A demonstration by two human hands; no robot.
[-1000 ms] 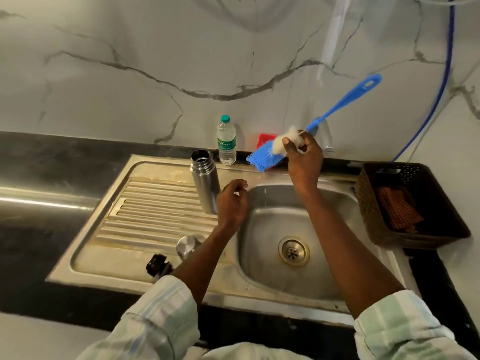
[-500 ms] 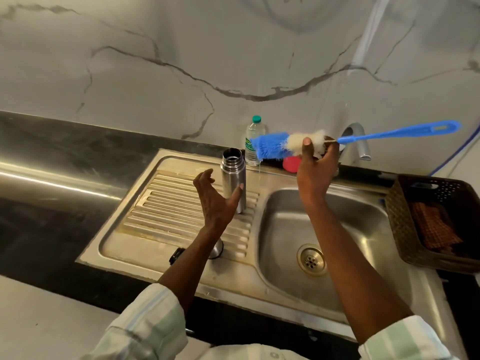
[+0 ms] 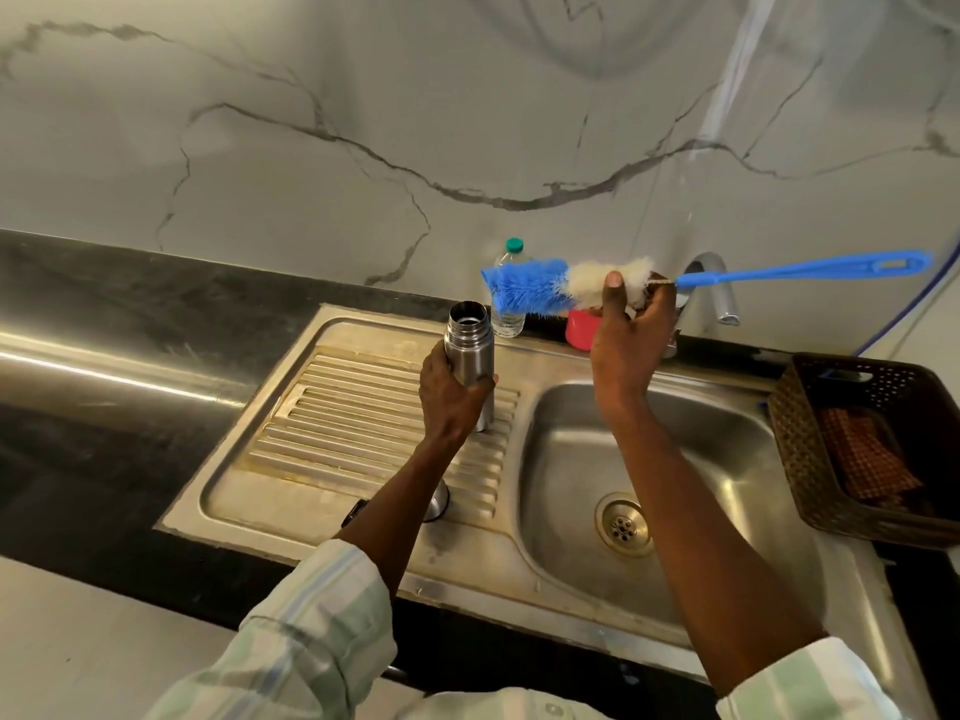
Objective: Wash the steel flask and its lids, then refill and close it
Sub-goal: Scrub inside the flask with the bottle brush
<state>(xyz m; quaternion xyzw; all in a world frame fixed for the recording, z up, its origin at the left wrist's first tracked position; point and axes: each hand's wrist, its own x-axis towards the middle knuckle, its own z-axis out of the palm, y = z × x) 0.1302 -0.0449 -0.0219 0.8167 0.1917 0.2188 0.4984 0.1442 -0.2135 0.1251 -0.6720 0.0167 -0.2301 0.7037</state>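
Flask open, upright on drainboard
Steel flask (image 3: 470, 356) w/ threaded neck, no lid, in my grip; steel lid (image 3: 438, 504) nearer me, black lid (image 3: 353, 511) beside it.

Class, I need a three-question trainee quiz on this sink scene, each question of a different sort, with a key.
1. True or false: the flask stands open on the drainboard.
2. Which hand holds the brush? A) left hand B) right hand C) both
3. Fill in: the basket sits to the ___ of the basin.

Key: 1 true; 2 B; 3 right
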